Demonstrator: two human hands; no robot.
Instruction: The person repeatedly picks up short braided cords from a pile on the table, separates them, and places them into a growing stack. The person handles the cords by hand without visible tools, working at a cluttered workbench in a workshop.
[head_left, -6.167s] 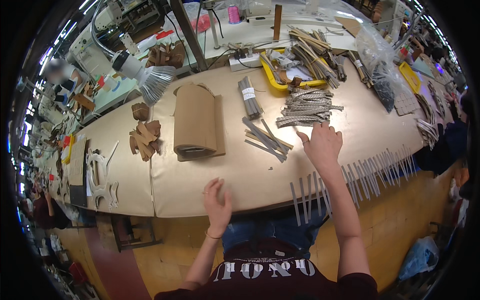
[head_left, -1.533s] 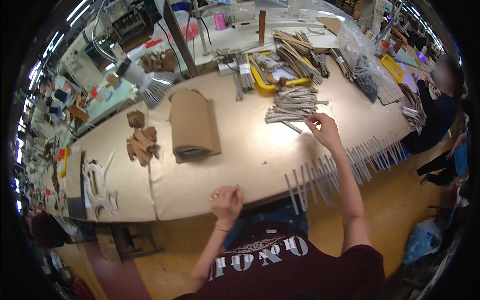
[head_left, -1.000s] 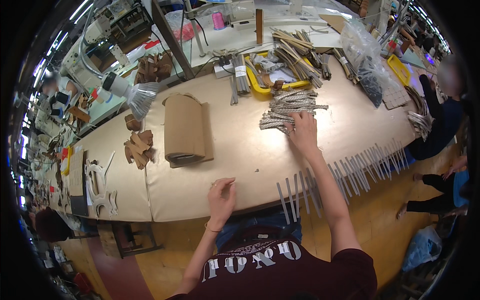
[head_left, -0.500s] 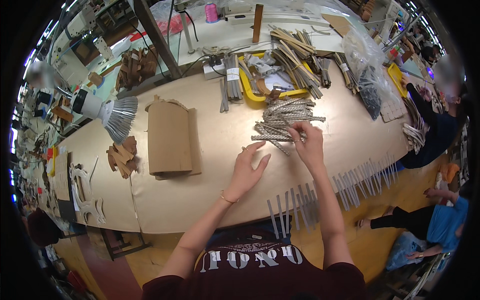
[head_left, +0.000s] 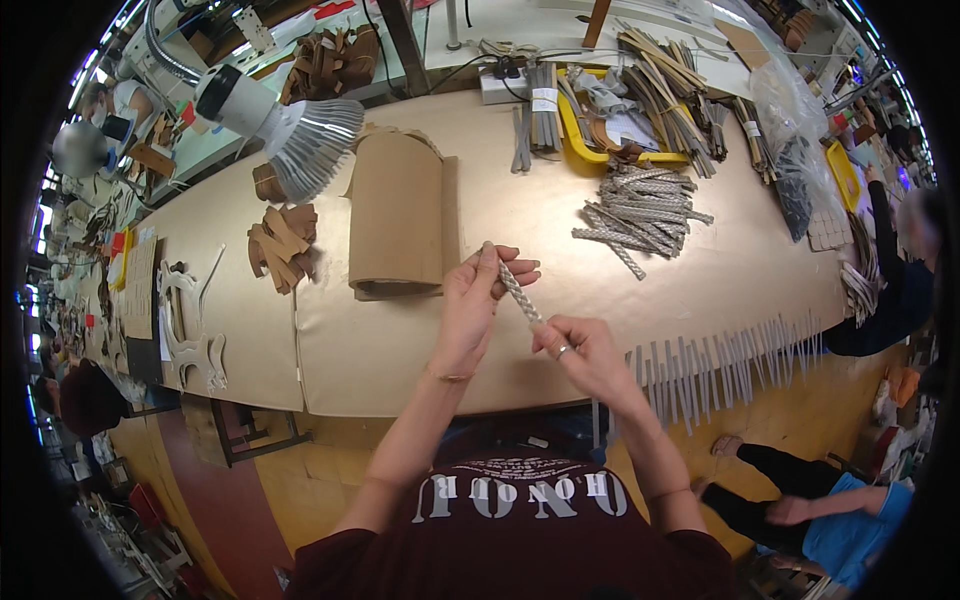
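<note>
I hold one grey braided strip (head_left: pixel 519 292) between both hands above the tan worktable (head_left: pixel 380 340). My left hand (head_left: pixel 476 300) pinches its upper end, fingers curled round it. My right hand (head_left: pixel 582 352) grips its lower end, a ring showing on one finger. A loose pile of the same braided strips (head_left: pixel 643 208) lies on the table to the upper right of my hands. A row of several grey strips (head_left: pixel 725 362) hangs over the table's near edge beside my right forearm.
A roll of brown sheet (head_left: pixel 397 215) stands just beyond my left hand, under a work lamp (head_left: pixel 285 120). Brown cut pieces (head_left: pixel 278 244) lie left of it. A yellow tray (head_left: pixel 600 120) with bundled strips sits at the back. A person (head_left: pixel 895 270) works at the right end; another sits below right.
My right hand has left the pile with one braided strip and come toward my body. My left hand has risen from the table and taken the strip's other end.
</note>
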